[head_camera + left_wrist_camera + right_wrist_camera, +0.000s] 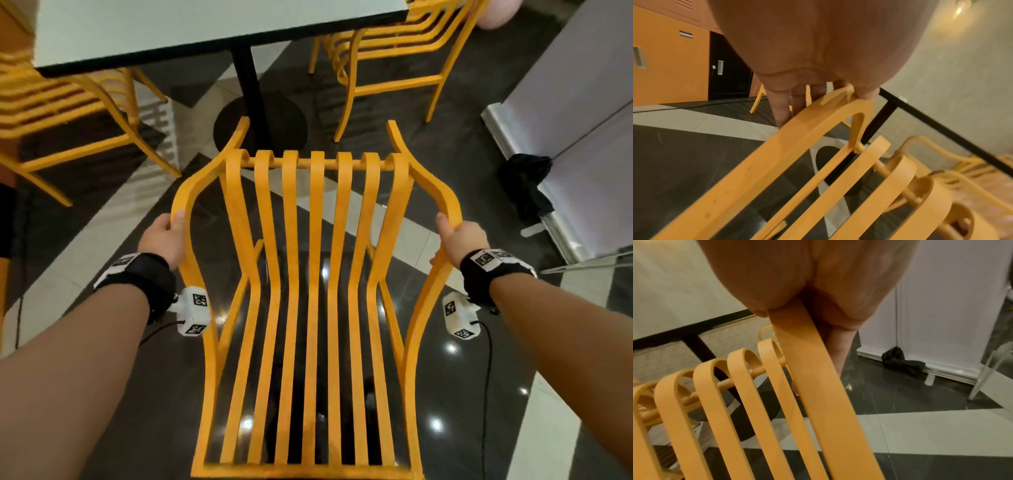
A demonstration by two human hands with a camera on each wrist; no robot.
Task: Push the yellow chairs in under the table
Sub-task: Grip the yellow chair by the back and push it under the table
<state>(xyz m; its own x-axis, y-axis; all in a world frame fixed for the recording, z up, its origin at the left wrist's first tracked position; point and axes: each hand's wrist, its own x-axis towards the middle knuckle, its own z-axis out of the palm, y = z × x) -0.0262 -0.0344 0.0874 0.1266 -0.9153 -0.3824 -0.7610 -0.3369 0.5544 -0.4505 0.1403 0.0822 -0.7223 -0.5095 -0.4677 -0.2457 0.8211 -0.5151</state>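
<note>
The left hand (163, 240) and right hand (462, 240) each gripped a side of one yellow chair (308, 274), which stood out from the one table (191, 31), so it still needed pushing in, while two other yellow chairs, left (58, 102) and right (397, 58), sat partly under.

Black bag (529, 181) on glossy tiled floor (445, 359)

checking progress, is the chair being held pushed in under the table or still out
Still out. The held chair sits wholly short of the table edge, floor showing between them; left hand and right hand grip its sides.
</note>
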